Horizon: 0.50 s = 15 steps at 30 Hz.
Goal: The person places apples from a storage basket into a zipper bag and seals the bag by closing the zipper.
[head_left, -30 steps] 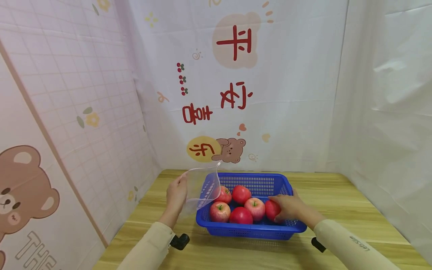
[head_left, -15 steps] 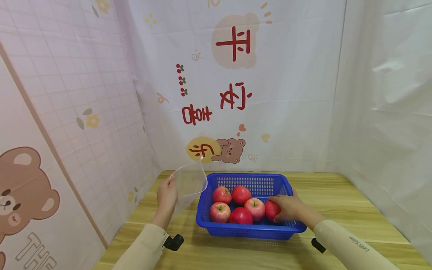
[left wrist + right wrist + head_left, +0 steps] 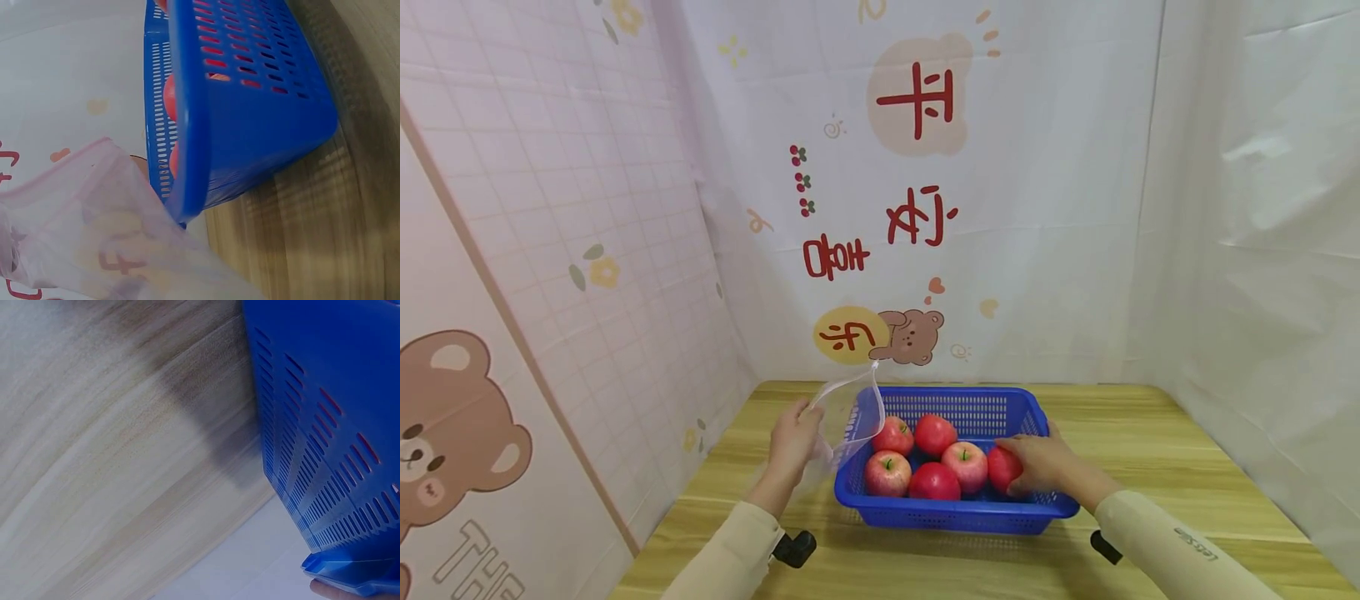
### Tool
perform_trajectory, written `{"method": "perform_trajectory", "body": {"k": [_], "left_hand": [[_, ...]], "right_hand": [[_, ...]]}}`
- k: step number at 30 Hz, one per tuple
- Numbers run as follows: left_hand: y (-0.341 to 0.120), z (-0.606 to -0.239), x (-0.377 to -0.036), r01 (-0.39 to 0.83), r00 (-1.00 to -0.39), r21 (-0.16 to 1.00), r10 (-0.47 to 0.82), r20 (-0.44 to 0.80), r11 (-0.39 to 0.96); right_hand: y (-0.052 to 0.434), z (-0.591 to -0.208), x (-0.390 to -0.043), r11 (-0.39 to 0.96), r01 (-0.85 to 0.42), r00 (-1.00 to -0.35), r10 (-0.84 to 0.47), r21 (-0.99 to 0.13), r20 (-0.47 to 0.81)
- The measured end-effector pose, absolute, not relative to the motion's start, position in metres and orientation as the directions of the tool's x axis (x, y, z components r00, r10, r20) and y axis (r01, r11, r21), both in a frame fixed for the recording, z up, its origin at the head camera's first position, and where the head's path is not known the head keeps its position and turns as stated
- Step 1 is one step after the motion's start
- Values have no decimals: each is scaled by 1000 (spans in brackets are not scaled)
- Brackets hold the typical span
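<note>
Behind everything we see the printed backdrop (image 3: 1030,242), and before it the wood-grain worktop (image 3: 1123,425). On the worktop stands the blue basket (image 3: 940,512); we judge its slotted plastic light and fairly stiff, best held by the rim. The clear bag (image 3: 835,412) is held up at the basket's left end, its mouth open; we cannot tell whether the two touch. It should handle as limp, light and slippery, apt to fold shut, so we would take it by the edge of its mouth.

Our left hand (image 3: 795,437) pinches the bag near that edge. Our right hand (image 3: 1045,462) reaches inside the basket's right end, thumb and fingers curled round the right apple (image 3: 1002,471). Five more apples (image 3: 935,482) lie to its left. The held one we expect to be firm, smooth, fairly heavy for its size and easily bruised; a grip round its widest part suits it.

The left wrist view shows the basket's outer wall beside the bag, red showing through its slots, which the head view hides. The right wrist view gives the opposite outer wall; only the head view shows the grip on the apple.
</note>
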State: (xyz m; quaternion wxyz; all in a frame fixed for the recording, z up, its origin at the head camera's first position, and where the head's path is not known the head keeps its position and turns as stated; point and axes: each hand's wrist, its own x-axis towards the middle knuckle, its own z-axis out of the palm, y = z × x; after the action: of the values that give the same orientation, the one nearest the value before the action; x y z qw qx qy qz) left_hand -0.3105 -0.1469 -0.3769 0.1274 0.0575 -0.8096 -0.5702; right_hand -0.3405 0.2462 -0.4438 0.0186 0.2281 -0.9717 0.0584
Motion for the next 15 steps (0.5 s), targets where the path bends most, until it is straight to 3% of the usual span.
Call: {"method": "perform_trajectory", "body": {"k": [15], "left_hand": [[-140, -388, -313, 67, -963, 939, -223, 149, 337]], "right_hand": [[244, -443, -340, 897, -435, -900, -430, -78, 77]]}}
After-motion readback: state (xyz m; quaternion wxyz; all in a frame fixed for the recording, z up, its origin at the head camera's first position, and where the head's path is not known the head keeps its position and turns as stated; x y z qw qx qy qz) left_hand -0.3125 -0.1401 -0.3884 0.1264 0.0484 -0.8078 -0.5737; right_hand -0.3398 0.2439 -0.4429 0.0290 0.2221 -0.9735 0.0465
